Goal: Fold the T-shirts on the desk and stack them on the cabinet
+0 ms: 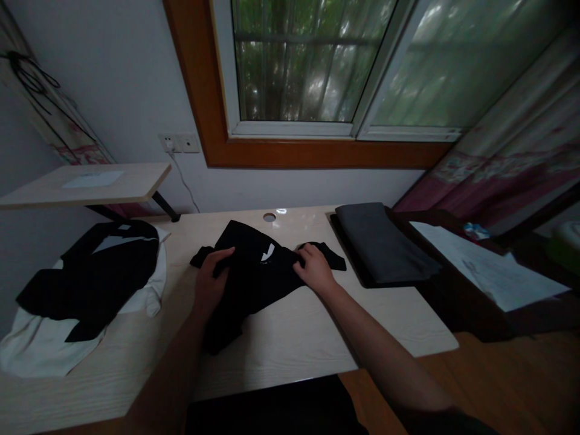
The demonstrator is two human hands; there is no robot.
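Observation:
A black T-shirt (267, 284), partly folded and creased, lies on the table in front of me. A white label (268, 252) shows at its neck. My left hand (212, 281) rests at the shirt's left side, thumb and index finger apart with black cloth visible between them. Its other fingers are hard to see. On the right side, my right hand (316, 269) has its fingers bent and pressed together on the fabric beside a sleeve. The sleeve end sticks out past that hand.
At the left, black clothing (109, 272) lies over white clothing (49, 347), near a raised shelf (86, 184). A folded dark grey cloth (385, 241) sits at the right of the table (281, 356). Papers (484, 266) lie farther right. A window stands behind.

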